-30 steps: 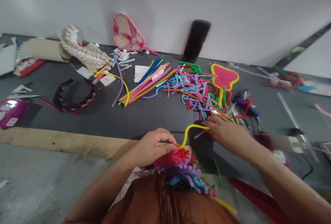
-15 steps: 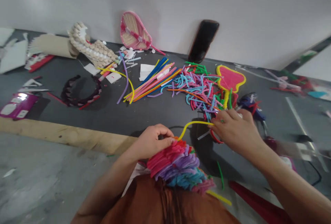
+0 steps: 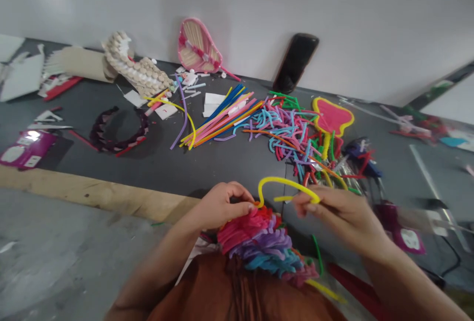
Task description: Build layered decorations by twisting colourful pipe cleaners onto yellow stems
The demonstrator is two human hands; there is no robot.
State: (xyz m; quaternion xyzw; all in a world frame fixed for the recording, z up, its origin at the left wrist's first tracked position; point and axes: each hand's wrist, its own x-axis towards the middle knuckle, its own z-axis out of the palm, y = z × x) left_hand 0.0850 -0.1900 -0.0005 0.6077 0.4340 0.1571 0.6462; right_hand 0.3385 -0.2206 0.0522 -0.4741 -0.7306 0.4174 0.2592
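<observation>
A craft piece of bunched pipe cleaners [image 3: 259,244], banded in pink-red, purple, blue and mauve, lies against my lap at the table's edge. My left hand [image 3: 222,207] pinches its upper end between thumb and fingers. From that spot a yellow pipe cleaner [image 3: 283,180] rises and arches over to the right. My right hand [image 3: 342,212] is closed on its far part, and a short yellow length sticks out leftward past the fingertips. Another yellow stem [image 3: 326,291] pokes out at the lower end of the craft piece.
Cut pipe-cleaner pieces [image 3: 281,123] lie heaped beyond my hands, beside a bundle of long ones [image 3: 222,118]. A phone [image 3: 296,61] leans on the wall. Nearby are a pink-and-yellow shape [image 3: 333,116], a dark braided headband [image 3: 98,131], a pink fan [image 3: 198,47] and a purple packet [image 3: 29,148].
My right hand has turned and come down slightly. The yellow pipe cleaner, formerly stretched toward the right, now bows in a higher arch. My left hand keeps its pinch.
</observation>
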